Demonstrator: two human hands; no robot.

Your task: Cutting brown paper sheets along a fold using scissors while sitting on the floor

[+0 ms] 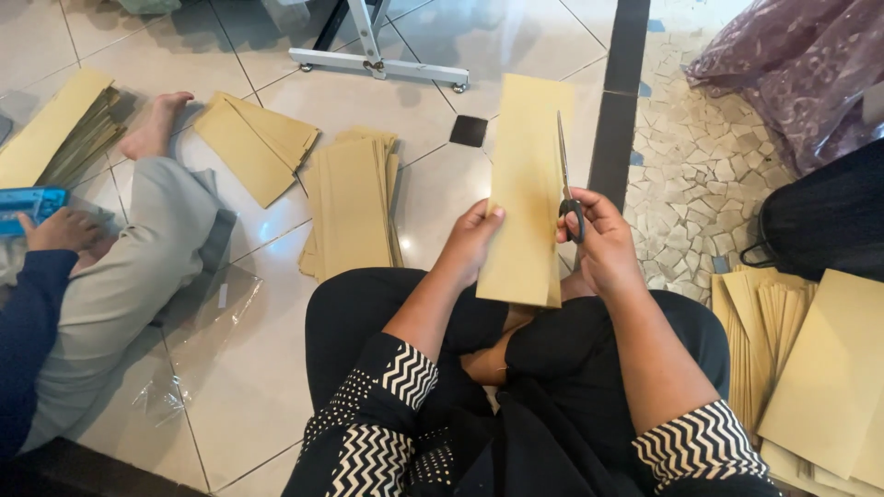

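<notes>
The lower end of the long yellow-brown paper envelope (523,193) is hidden behind the left hand (470,241) and the lap, and the black handles of the pair of steel scissors (564,179) are mostly covered by the right hand (603,244), so only the thin blade is clear. The left fingers are clamped on the left edge of the envelope, thumb in front; the right fingers are closed through the scissor handles, and the blade stands along the right edge of the envelope, which is held upright above the knees. How far the blades are apart, I cannot tell. The person sits on a floor of pale glossy tiles (442,198); to the right a dark strip divides it from a floor of broken stone mosaic (700,175). I count four piles of similar envelopes: one flat stack (352,202) just left of the hands, one fanned stack (253,143) beyond it, one (55,133) at the far left edge, and one large heap (810,368) at the right, cut off by the frame. Another person in grey trousers (129,276) sits at the left, one hand (60,230) touching a blue object (28,207) that is half out of view. A white metal stand base (378,63) is at the top.
</notes>
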